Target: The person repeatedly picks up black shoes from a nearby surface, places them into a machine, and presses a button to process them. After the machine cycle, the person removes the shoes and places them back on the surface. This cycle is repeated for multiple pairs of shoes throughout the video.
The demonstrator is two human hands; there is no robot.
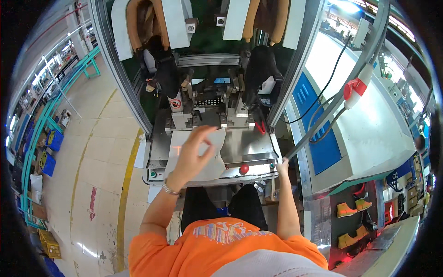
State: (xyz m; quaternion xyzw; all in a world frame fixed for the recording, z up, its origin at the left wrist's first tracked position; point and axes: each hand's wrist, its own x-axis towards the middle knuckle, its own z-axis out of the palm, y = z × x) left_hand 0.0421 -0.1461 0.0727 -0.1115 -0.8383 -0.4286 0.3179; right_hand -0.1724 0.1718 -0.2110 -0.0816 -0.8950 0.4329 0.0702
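Observation:
My left hand (196,152) hovers over a whitish sheet (205,171) that lies on the machine's metal table (247,144). Its thumb and forefinger curve apart around a gap, with nothing between them. At the table's right front corner, my right hand (283,167) is beside a green push button (272,166); its fingers are mostly hidden, and contact with the button is unclear. A red knob (244,169) sits on the front panel between my hands. Beyond them, two black shoe-like pieces (166,74) (263,69) sit on the machine's left and right stations.
A second green button (153,174) is at the panel's left end. Red-handled pliers (260,128) rest at the table's back right. A slanting grey pole (318,121) carries a red-and-white connector (354,88). Orange-yellow shoes (347,210) occupy a dark conveyor on the right.

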